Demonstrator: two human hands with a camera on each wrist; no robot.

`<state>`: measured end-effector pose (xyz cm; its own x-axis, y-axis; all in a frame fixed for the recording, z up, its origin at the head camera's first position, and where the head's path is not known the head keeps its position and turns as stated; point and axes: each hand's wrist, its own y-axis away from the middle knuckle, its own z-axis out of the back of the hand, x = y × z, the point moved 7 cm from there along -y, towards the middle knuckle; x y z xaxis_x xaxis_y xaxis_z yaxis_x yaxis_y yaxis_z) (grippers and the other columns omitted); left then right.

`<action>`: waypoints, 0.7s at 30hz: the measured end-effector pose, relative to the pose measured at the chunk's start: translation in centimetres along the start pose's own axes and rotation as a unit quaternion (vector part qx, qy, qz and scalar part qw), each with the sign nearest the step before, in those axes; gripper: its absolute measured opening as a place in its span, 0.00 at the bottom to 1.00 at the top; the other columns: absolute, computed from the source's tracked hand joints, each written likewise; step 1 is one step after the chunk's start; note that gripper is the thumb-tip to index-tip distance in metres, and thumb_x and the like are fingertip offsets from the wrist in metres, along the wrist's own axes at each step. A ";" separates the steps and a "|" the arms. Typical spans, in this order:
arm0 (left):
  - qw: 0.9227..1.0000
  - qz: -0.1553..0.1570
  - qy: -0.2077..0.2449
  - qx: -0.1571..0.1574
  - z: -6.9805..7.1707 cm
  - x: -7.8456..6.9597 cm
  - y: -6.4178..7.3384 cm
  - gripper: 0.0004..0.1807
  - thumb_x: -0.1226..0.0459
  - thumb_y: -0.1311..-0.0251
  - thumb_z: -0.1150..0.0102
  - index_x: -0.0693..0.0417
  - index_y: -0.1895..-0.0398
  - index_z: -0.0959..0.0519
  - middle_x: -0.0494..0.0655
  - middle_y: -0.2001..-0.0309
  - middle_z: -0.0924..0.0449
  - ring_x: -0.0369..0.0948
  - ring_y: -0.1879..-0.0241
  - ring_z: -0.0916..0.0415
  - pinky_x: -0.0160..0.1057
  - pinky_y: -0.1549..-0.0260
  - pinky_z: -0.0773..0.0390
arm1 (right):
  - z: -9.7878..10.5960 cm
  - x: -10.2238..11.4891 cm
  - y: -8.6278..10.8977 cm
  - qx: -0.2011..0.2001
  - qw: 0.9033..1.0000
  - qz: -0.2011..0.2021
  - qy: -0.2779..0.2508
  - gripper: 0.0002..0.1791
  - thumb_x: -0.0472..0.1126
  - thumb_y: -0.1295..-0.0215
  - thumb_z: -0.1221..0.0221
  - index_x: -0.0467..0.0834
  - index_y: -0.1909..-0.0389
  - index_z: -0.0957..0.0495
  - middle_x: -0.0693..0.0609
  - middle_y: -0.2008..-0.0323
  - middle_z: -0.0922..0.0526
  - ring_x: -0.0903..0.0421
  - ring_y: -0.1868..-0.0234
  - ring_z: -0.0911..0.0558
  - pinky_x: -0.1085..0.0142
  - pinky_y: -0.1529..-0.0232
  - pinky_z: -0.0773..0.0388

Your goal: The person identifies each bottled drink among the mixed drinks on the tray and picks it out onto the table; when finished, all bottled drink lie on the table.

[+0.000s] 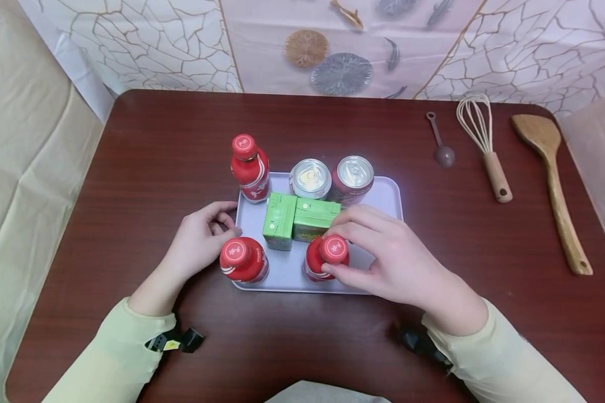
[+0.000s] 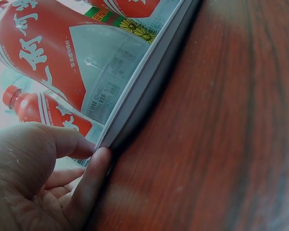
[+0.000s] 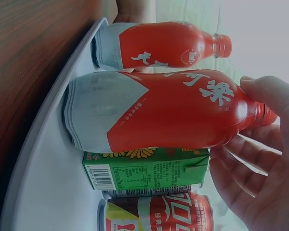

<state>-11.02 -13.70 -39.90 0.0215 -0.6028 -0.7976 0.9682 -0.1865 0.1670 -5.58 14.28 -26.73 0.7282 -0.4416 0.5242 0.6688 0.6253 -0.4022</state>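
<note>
My right hand (image 1: 388, 257) grips a red cola bottle (image 3: 178, 110) around its neck and shoulder. That bottle stands upright on the pale lilac tray (image 1: 254, 218), toward its front. At the tray's left rim, my left hand (image 1: 199, 240) pinches the edge between thumb and finger. Near that hand stand two more red bottles, one at the front left corner (image 1: 244, 260) and one at the back left (image 1: 251, 170). Two green drink cartons (image 1: 279, 218) sit mid-tray, side by side. Behind them are a white-sided can (image 1: 310, 178) and a dark red can (image 1: 353, 176).
To the tray's right on the brown table (image 1: 171, 145) lie a small measuring spoon (image 1: 441, 145), a whisk (image 1: 486, 148) and a wooden spatula (image 1: 552, 173). A patterned cloth (image 1: 171, 45) hangs behind the table's far edge.
</note>
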 end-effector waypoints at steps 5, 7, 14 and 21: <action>1.000 -0.003 -0.006 -0.001 -0.1 0.0 -0.1 0.31 0.60 0.41 0.29 0.53 0.32 0.24 0.49 0.60 0.19 0.44 0.72 0.22 0.34 0.70 0.20 | 0.2 0.1 0.0 0.001 1.000 0.002 0.001 0.15 0.45 0.44 0.26 0.46 0.57 0.15 0.53 0.55 0.16 0.56 0.53 0.19 0.67 0.46 0.22; 1.000 -0.005 -0.006 -0.003 0.0 0.0 -0.1 0.31 0.61 0.40 0.30 0.53 0.32 0.24 0.49 0.60 0.18 0.45 0.72 0.22 0.34 0.71 0.20 | 0.3 0.1 -0.1 0.001 1.000 0.005 0.004 0.15 0.45 0.44 0.26 0.46 0.57 0.15 0.53 0.55 0.16 0.56 0.53 0.19 0.66 0.46 0.22; 1.000 -0.008 -0.007 -0.007 0.3 0.0 -0.2 0.31 0.60 0.40 0.29 0.53 0.32 0.24 0.49 0.60 0.18 0.44 0.73 0.22 0.34 0.71 0.20 | 0.3 -0.1 -0.2 0.001 1.000 0.008 0.011 0.14 0.45 0.44 0.26 0.46 0.57 0.15 0.53 0.55 0.16 0.57 0.53 0.19 0.66 0.47 0.21; 1.000 -0.004 -0.006 -0.004 -0.1 0.3 -0.1 0.31 0.60 0.41 0.29 0.52 0.33 0.24 0.48 0.59 0.19 0.44 0.73 0.21 0.35 0.70 0.18 | 0.5 0.0 0.0 -0.003 1.000 0.008 0.013 0.14 0.44 0.44 0.27 0.46 0.58 0.15 0.53 0.55 0.17 0.56 0.53 0.19 0.66 0.48 0.21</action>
<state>-11.03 -13.77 -40.22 0.0102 -0.6108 -0.7917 0.9704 -0.1851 0.1553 -5.66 14.64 -26.36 0.7424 -0.4475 0.4986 0.6577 0.6285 -0.4151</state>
